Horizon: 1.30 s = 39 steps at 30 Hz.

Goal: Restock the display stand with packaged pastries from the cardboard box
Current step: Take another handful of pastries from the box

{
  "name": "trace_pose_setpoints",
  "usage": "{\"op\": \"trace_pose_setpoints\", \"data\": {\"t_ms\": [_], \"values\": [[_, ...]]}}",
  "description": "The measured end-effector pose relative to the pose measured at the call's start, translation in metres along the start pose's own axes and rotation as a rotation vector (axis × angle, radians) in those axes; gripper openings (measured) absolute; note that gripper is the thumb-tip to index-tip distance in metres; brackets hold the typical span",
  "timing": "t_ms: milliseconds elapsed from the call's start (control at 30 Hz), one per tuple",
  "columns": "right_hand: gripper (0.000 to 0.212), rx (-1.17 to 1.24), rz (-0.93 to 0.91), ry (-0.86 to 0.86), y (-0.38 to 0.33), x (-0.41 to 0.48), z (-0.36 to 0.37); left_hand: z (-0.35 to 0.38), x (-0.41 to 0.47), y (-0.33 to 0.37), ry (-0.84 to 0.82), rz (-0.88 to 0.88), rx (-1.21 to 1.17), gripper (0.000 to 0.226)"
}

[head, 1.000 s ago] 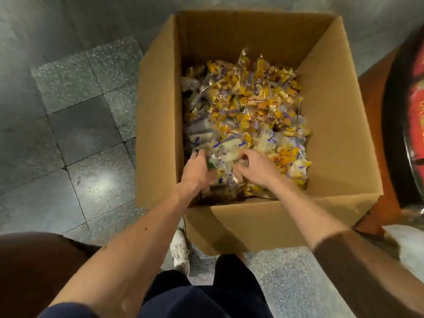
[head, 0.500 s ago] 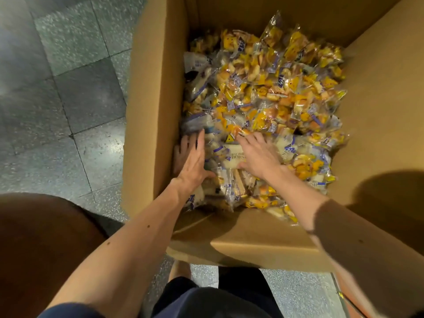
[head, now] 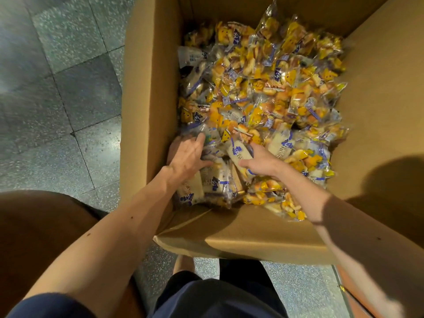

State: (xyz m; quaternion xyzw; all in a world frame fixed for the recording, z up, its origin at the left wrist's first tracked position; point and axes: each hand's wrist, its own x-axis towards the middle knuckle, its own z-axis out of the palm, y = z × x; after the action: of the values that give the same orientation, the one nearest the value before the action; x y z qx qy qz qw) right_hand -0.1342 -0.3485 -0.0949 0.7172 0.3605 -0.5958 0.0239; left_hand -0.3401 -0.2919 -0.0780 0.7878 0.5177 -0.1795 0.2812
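Now gripping pale long packet (head: 237, 154) with right hand (head: 263, 160), close to near wall of cardboard box (head: 149, 99); long axis roughly far-to-near, lying between both hands. Pressing left hand (head: 187, 154) flat, fingers straight, on packaged pastries (head: 263, 88) beside left wall. Probably lifting next with right hand, straight up.

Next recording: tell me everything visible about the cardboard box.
The cardboard box is plain brown, open-topped and upright on the speckled tile floor, its near flap bent and creased. Inside lie heaped packaged pastries in clear yellow-and-purple wrappers. The left hand presses into them beside the left wall; the right hand grips a pale pack.
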Motion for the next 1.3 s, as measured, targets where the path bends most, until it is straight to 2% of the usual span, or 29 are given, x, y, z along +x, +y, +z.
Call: {"op": "trace_pose_setpoints", "data": {"t_ms": [133, 200, 333, 433, 567, 633, 667, 800, 933, 1033, 1167, 1300], "values": [[0.064, 0.377, -0.002, -0.009, 0.005, -0.007, 0.003, -0.016, -0.008, 0.006, 0.127, -0.078, -0.28, 0.058], [0.072, 0.448, -0.022, -0.02, 0.006, -0.013, 0.007, -0.024, -0.01, 0.007, 0.151, -0.098, -0.321, 0.06], [0.06, 0.553, -0.04, 0.011, 0.002, -0.027, 0.013, -0.036, -0.013, 0.006, 0.155, -0.137, -0.401, 0.062], [0.054, 0.692, -0.048, 0.0, -0.006, -0.038, 0.015, -0.044, -0.02, 0.006, 0.176, -0.17, -0.572, 0.052], [0.086, 0.835, -0.018, -0.035, -0.022, -0.047, 0.021, -0.05, -0.033, 0.007, 0.167, -0.242, -0.875, 0.038], [0.1, 0.801, -0.009, -0.019, -0.027, -0.048, 0.026, -0.053, -0.042, 0.006, 0.168, -0.275, -0.946, 0.039], [0.099, 0.767, 0.002, 0.012, -0.029, -0.044, 0.03, -0.055, -0.048, 0.007, 0.185, -0.283, -0.931, 0.041], [0.06, 0.724, 0.068, 0.162, -0.035, -0.028, 0.04, -0.065, -0.079, 0.011, 0.218, -0.257, -0.866, 0.047], [0.068, 0.669, -0.048, 0.183, -0.044, -0.015, 0.043, -0.079, -0.109, 0.001, 0.192, -0.235, -0.871, 0.041], [0.068, 0.599, -0.109, 0.075, -0.055, -0.012, 0.041, -0.087, -0.124, -0.006, 0.178, -0.256, -1.041, 0.04], [0.078, 0.287, -0.117, 0.108, -0.068, -0.007, 0.049, -0.085, -0.138, -0.014, 0.238, -0.267, -1.029, 0.043], [0.077, 0.253, -0.085, 0.117, -0.07, -0.004, 0.05, -0.078, -0.152, -0.023, 0.3, -0.318, -1.131, 0.049]]}}
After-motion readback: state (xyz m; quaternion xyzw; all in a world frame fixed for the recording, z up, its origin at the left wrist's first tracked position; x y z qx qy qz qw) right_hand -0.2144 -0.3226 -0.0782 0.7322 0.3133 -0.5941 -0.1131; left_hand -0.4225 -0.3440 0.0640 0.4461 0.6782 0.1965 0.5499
